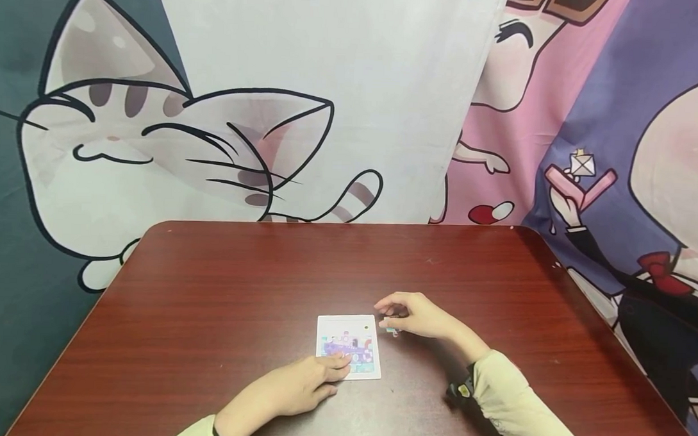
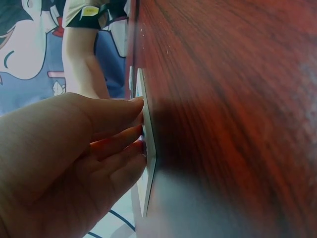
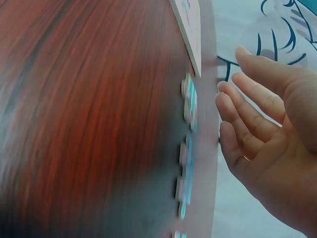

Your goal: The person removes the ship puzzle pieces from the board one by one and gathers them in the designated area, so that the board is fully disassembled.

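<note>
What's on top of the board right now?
The left hand rests on the near left corner of the board. Beyond it, a purple and blue picture shows; the part under the hand is covered.

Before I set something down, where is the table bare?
Bare: the table between the white board and the cat backdrop, also left of the left hand. Crowded: beside the board, near the right hand, where small pieces lie.

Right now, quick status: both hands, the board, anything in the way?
Left hand resting on picture board. Right hand hovering beside it, near small pieces, holding nothing visible. Board flat on table, near-left corner covered by left hand.
</note>
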Demonstrator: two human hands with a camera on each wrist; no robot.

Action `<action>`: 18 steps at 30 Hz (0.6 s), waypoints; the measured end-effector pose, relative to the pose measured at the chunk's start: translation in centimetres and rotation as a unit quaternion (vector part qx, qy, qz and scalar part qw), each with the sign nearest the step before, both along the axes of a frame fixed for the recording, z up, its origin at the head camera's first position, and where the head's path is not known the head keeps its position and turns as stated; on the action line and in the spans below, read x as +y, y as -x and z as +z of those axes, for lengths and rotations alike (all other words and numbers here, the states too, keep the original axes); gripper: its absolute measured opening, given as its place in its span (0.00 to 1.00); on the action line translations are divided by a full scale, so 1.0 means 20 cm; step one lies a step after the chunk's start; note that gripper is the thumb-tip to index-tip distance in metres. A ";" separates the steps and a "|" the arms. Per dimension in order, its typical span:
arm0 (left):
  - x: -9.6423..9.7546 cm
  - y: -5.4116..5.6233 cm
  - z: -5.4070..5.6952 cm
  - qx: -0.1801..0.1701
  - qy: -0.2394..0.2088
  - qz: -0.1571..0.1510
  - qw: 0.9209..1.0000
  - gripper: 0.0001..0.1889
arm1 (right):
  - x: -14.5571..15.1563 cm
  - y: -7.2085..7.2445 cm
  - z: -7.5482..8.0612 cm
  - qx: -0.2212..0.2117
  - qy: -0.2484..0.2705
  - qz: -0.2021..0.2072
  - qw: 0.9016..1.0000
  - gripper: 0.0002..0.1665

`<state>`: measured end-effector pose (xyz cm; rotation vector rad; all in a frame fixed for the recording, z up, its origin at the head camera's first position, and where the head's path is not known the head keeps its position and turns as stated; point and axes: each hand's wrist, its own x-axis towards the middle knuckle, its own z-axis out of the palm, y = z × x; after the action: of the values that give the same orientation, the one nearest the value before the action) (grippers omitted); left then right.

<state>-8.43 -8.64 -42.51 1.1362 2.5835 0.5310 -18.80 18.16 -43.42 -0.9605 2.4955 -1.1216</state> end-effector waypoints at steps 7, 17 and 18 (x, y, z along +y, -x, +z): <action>0.01 0.01 0.00 -0.005 0.009 0.002 1.000 0.21 | -0.09 -0.01 0.01 -0.001 -0.008 0.008 1.000 0.20; 0.00 0.01 0.00 -0.002 0.017 0.000 1.000 0.21 | -0.20 -0.04 0.01 0.019 -0.032 0.035 0.999 0.19; 0.00 0.01 0.00 0.000 0.016 -0.001 1.000 0.21 | -0.21 -0.04 0.01 0.020 -0.032 0.039 0.999 0.19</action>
<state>-8.57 -8.67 -42.57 1.1288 2.5805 0.4872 -17.98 13.94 -43.27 -1.0619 2.4857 -1.0018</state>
